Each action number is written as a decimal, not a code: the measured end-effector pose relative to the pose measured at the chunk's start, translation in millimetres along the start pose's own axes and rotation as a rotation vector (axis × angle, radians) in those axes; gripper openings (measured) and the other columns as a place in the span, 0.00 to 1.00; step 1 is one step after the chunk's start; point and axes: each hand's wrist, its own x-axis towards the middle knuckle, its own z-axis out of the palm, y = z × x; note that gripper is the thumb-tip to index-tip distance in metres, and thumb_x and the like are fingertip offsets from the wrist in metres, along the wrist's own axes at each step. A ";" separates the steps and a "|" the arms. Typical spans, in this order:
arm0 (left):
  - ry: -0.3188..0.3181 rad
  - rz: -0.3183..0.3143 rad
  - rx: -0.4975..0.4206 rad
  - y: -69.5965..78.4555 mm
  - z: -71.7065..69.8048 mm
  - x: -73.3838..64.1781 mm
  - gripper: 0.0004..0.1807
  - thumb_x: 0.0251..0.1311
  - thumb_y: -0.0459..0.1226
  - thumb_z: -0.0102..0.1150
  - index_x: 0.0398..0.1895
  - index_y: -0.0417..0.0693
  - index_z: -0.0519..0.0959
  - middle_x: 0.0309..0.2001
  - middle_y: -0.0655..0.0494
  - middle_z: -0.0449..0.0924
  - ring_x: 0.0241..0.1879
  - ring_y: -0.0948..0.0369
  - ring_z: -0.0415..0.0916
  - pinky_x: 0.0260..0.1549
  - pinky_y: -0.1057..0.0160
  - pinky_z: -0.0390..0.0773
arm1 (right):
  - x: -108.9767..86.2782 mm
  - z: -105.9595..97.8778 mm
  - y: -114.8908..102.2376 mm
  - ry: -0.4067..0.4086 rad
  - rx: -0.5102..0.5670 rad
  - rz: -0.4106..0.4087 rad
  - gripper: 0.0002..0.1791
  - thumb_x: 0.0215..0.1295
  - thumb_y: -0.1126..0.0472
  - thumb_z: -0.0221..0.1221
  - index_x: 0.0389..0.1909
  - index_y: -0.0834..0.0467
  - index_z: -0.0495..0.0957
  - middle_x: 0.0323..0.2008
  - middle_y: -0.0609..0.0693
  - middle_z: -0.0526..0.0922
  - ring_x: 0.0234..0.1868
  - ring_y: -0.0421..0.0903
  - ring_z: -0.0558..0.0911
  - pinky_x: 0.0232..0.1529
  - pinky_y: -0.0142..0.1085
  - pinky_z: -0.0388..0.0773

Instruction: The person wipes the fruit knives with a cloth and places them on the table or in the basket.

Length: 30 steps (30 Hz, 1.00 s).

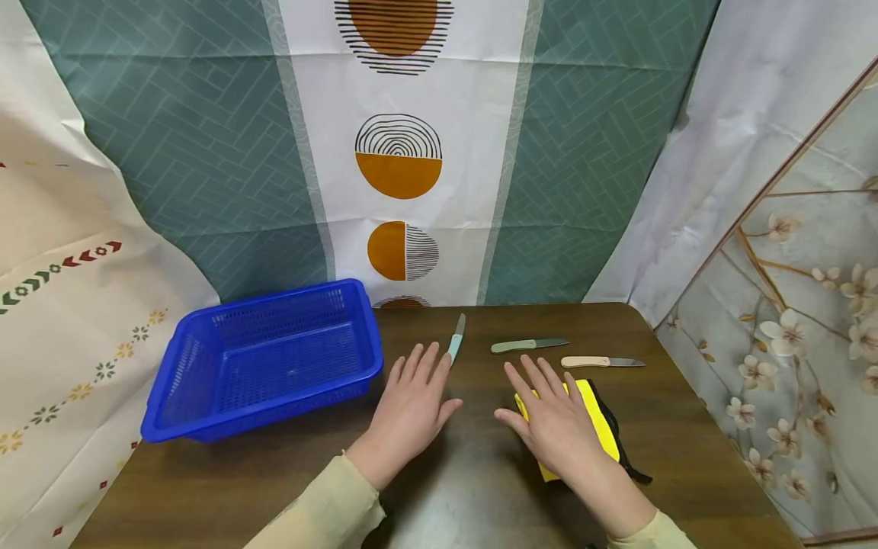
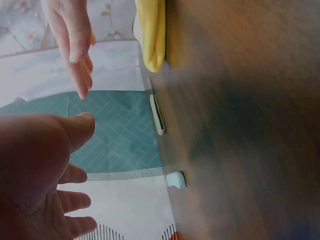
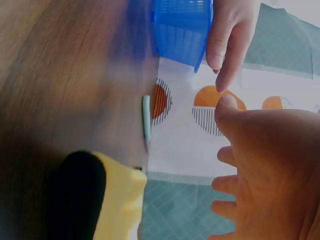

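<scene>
My left hand (image 1: 410, 408) is held over the table with fingers spread and nothing in it. Just beyond its fingertips lies a small knife with a light blue handle (image 1: 455, 347), blade pointing to the back. My right hand (image 1: 557, 419), fingers also spread, is above a yellow pouch-like thing with black edging (image 1: 604, 427) and hides part of it. Past the right fingertips are a green-handled knife (image 1: 513, 346) and a cream-handled knife (image 1: 584, 361), both with blades to the right. In the right wrist view the yellow thing (image 3: 120, 200) sits below the palm.
A blue plastic basket (image 1: 261, 419) with perforated sides stands at the left of the brown wooden table (image 1: 466, 511). A patterned curtain (image 1: 583, 191) hangs behind the table's back edge, and flowered cloth (image 1: 775, 396) hangs along the right side.
</scene>
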 end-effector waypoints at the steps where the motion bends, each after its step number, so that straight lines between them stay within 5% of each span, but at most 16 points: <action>1: -0.006 -0.007 -0.005 -0.3 0.8 2.0 0.39 0.77 0.57 0.65 0.81 0.43 0.72 0.81 0.36 0.67 0.79 0.36 0.64 0.74 0.32 0.65 | -0.6 0.3 1.6 -0.007 -0.003 0.008 0.44 0.78 0.36 0.64 0.85 0.53 0.66 0.83 0.61 0.65 0.84 0.66 0.61 0.77 0.72 0.58; 30: -0.135 -0.073 -0.035 -12.5 25.1 45.9 0.38 0.79 0.54 0.64 0.80 0.39 0.70 0.77 0.35 0.70 0.77 0.37 0.67 0.70 0.36 0.73 | -1.6 12.8 41.5 -0.135 -0.034 0.168 0.41 0.82 0.36 0.59 0.84 0.57 0.67 0.81 0.67 0.66 0.82 0.69 0.63 0.77 0.73 0.54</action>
